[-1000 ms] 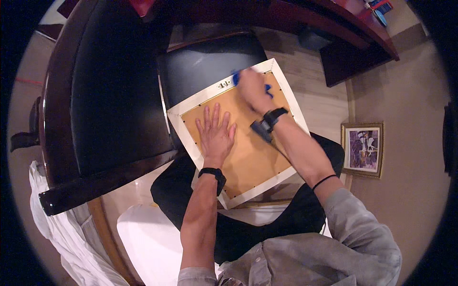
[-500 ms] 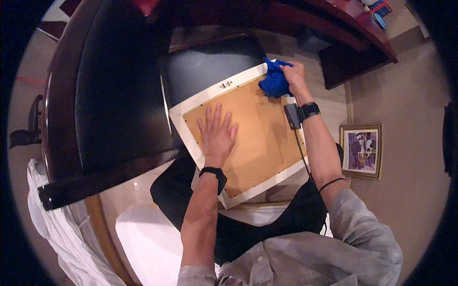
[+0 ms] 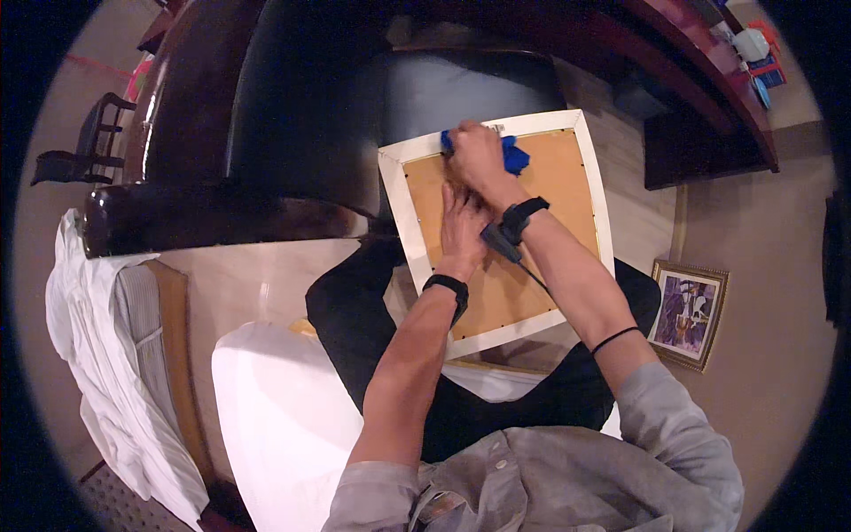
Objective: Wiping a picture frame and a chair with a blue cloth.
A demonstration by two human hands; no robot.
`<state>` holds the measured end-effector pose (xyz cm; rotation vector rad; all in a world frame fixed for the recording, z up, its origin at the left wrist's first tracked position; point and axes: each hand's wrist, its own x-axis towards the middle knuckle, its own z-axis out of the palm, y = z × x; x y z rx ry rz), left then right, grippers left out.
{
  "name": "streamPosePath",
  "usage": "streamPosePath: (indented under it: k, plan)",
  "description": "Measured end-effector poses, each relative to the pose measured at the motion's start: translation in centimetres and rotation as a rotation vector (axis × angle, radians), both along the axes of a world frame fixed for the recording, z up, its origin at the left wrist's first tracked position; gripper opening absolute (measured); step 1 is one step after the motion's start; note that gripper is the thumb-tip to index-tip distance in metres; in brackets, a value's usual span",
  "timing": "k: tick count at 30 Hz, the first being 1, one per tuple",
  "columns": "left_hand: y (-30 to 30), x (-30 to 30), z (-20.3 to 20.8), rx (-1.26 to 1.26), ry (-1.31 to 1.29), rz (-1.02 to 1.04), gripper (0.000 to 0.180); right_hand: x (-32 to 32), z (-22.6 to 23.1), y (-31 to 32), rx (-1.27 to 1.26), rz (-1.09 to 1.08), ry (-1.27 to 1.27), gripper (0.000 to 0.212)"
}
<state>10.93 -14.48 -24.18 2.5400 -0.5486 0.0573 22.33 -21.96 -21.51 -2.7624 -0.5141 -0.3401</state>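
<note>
A picture frame (image 3: 600, 208) with a white border lies back side up across my knees, its far edge against a black padded seat (image 3: 461, 84). Its tan backing board (image 3: 554, 199) faces me. My right hand (image 3: 479, 160) is closed around a bunched blue cloth (image 3: 516, 158) and presses it at the frame's far border. The hand covers part of the cloth and the small metal fitting there. My left hand (image 3: 463, 232) rests on the backing board with its fingers stretched out, just below my right hand, which partly hides the fingertips.
Dark furniture with black padding (image 3: 297, 115) stands at the left. A dark wooden desk (image 3: 700, 142) with small items (image 3: 758, 58) is at the far right. A small gold-framed picture (image 3: 689, 315) stands to the right. White fabric (image 3: 111, 381) and a white-covered object (image 3: 275, 399) are at the left.
My right hand has moved with the blue cloth leftward along the far border, from the far right corner toward its middle. My left hand remains on the board. The whole view has shifted.
</note>
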Motion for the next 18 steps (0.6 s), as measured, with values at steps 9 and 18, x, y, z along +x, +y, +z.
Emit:
streamPosePath:
  k: [9, 18]
  plan:
    - [-0.1, 0.0, -1.5, 0.123, -0.044, 0.095, 0.052, 1.2, 0.3, -0.1, -0.040, 0.269, 0.010, 0.017]
    - [-1.4, -0.2, -2.4, -0.427, 0.242, 0.193, 0.058, 1.1, -0.2, 4.2, -0.037, 0.385, -0.007, 0.011]
